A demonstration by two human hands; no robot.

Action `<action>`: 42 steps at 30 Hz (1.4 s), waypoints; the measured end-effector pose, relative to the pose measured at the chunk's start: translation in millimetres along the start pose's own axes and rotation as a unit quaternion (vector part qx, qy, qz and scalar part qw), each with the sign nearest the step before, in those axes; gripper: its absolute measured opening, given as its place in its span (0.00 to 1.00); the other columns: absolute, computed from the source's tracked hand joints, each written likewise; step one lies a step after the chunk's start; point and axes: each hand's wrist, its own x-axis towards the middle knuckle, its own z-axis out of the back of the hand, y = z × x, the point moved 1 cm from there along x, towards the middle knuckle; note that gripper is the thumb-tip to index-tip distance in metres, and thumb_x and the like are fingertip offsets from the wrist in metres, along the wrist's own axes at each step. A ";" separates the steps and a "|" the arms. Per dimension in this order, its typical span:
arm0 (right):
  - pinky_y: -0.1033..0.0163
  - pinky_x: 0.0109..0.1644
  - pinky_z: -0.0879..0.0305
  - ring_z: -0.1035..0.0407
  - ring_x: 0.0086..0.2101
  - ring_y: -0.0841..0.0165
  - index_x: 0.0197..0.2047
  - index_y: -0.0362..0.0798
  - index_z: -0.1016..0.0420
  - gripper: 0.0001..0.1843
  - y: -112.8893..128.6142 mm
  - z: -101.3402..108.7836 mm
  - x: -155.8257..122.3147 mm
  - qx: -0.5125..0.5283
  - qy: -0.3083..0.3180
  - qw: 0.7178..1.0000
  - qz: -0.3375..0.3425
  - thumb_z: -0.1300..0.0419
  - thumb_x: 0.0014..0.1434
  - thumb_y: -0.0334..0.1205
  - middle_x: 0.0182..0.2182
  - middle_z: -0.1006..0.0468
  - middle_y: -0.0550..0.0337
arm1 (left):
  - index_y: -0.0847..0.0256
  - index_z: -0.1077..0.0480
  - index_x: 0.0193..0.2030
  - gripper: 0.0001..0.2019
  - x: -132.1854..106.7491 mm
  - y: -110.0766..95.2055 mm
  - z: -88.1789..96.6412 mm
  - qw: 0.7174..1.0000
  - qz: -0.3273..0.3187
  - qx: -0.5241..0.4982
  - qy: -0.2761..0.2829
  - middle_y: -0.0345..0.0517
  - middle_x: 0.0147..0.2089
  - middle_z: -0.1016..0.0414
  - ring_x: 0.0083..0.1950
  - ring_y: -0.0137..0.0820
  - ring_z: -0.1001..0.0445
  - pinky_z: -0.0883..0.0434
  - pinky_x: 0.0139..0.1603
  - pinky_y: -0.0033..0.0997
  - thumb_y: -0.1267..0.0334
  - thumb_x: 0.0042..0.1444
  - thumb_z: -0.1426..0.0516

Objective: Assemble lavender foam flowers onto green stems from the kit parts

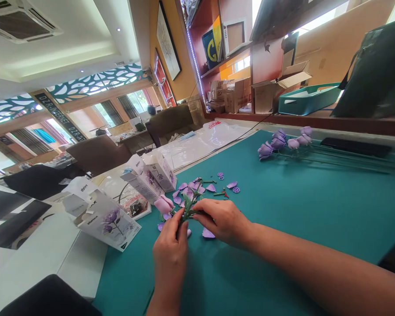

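Over the teal mat (270, 254), my left hand (171, 246) pinches a green plastic leafy stem (188, 205) between thumb and fingers. My right hand (224, 220) closes on the same leafy piece from the other side; its fingertips are partly hidden. A pink-lilac flower head (163, 204) shows just beyond my left fingers; whether it joins the stem I cannot tell. Loose purple petals (211, 188) lie scattered behind and around both hands. One petal (208, 233) rests below my right hand. Small purple wheel-shaped parts (236, 190) and a short green stem piece (219, 194) lie nearby.
Opened white flower boxes (110, 224) stand along the mat's left side. Several purple flowers on long stems (278, 142) lie at the back right beside a black flat object (355, 147). Behind the mat runs a shelf with cardboard boxes (265, 97) and a teal tray (307, 102).
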 end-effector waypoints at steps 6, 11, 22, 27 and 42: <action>0.67 0.34 0.36 0.29 0.30 0.70 0.41 0.44 0.29 0.20 4.6 10.3 2.3 0.037 -0.004 0.999 0.016 0.51 0.65 0.52 0.31 0.22 0.56 | 0.57 0.25 0.47 0.16 2.5 -5.6 13.0 0.983 0.121 -0.138 -0.003 0.46 0.39 0.20 0.35 0.35 0.24 0.27 0.35 0.33 0.55 0.52 0.42; 0.64 0.40 0.34 0.29 0.36 0.69 0.50 0.45 0.31 0.14 -0.2 14.7 6.8 0.031 -0.039 0.998 -0.028 0.53 0.66 0.38 0.36 0.22 0.54 | 0.64 0.25 0.42 0.20 3.9 -5.1 20.4 0.939 0.192 -0.286 0.010 0.43 0.27 0.24 0.24 0.26 0.33 0.36 0.22 0.24 0.50 0.46 0.38; 0.69 0.36 0.35 0.31 0.31 0.72 0.41 0.46 0.27 0.10 -6.4 15.3 6.6 0.011 -0.056 0.998 -0.010 0.48 0.64 0.36 0.32 0.26 0.57 | 0.63 0.28 0.32 0.15 0.9 -21.1 16.3 0.867 0.248 -0.424 0.082 0.37 0.22 0.29 0.19 0.19 0.41 0.46 0.19 0.20 0.54 0.43 0.35; 0.68 0.37 0.35 0.31 0.32 0.72 0.39 0.46 0.27 0.10 -5.2 12.9 5.8 0.009 -0.049 0.999 -0.002 0.49 0.65 0.37 0.32 0.26 0.58 | 0.63 0.29 0.28 0.15 2.3 -22.1 15.2 0.854 0.255 -0.448 0.074 0.36 0.21 0.30 0.19 0.19 0.42 0.47 0.18 0.21 0.55 0.41 0.34; 0.71 0.29 0.43 0.34 0.26 0.74 0.32 0.46 0.27 0.05 16.3 -4.5 -0.2 0.138 0.194 0.963 -0.123 0.39 0.57 0.39 0.26 0.25 0.65 | 0.60 0.24 0.37 0.16 7.2 -16.4 15.8 0.743 0.252 -0.620 0.017 0.36 0.23 0.31 0.23 0.21 0.36 0.37 0.21 0.20 0.62 0.38 0.31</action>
